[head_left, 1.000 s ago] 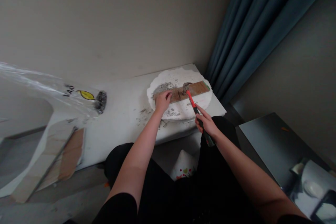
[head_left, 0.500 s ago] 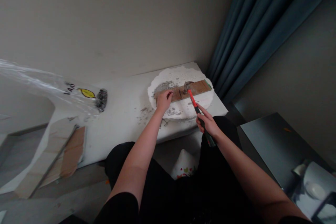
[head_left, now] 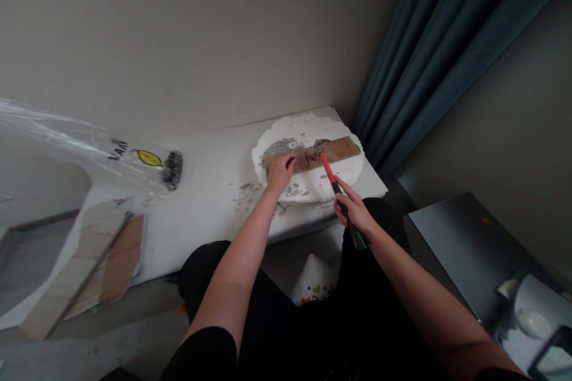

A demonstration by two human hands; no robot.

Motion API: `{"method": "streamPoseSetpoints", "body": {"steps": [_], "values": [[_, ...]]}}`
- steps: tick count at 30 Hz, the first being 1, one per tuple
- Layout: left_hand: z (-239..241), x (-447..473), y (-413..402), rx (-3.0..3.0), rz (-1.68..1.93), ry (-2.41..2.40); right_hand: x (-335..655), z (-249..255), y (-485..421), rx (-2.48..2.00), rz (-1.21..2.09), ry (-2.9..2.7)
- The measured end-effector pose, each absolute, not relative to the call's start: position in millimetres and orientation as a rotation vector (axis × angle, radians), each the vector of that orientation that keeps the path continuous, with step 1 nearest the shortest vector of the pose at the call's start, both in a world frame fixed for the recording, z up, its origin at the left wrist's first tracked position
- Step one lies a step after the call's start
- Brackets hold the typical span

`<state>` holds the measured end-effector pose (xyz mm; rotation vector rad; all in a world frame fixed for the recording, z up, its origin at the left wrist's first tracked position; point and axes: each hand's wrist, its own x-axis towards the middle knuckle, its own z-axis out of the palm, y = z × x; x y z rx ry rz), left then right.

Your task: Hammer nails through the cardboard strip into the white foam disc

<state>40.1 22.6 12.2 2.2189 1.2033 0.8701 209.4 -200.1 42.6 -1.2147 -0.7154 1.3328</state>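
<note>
My right hand (head_left: 352, 207) is wrapped round the black grip of a claw hammer (head_left: 329, 171) with a red shaft. The hammer's metal head rests at the middle of a narrow brown wooden board (head_left: 342, 147), close to a dark crack or slit across it. At the board's left end is my left hand (head_left: 280, 172), its fingers curled together just above the wood. Whatever they pinch, if anything, is too small to make out. Under the board lies a white scalloped round mat (head_left: 286, 127), strewn with grey crumbs (head_left: 282, 146).
The mat sits on a white-covered table (head_left: 205, 190) against the wall. Clear plastic wrap (head_left: 134, 161) with a yellow mark stands to the left. Several boards (head_left: 120, 262) lean over the table's left edge. A blue curtain (head_left: 429, 53) hangs at right, above a dark panel (head_left: 473, 250).
Almost nothing differs. The hammer stays resting on the board, and both hands keep their places, with only a slight shift of the view.
</note>
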Motion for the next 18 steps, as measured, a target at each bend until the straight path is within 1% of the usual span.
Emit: {"method": "streamPoseSetpoints", "body": {"steps": [7,13,18], "values": [[9,40,20,2.179,0.909,1.220,205,52,-204,-1.267,1.295,-0.793],[7,40,16,2.134,0.948,1.212,193,88,-210,-1.206,1.264,-0.875],[6,42,17,2.151,0.940,1.209,180,108,-206,-1.235,1.347,-0.858]]}}
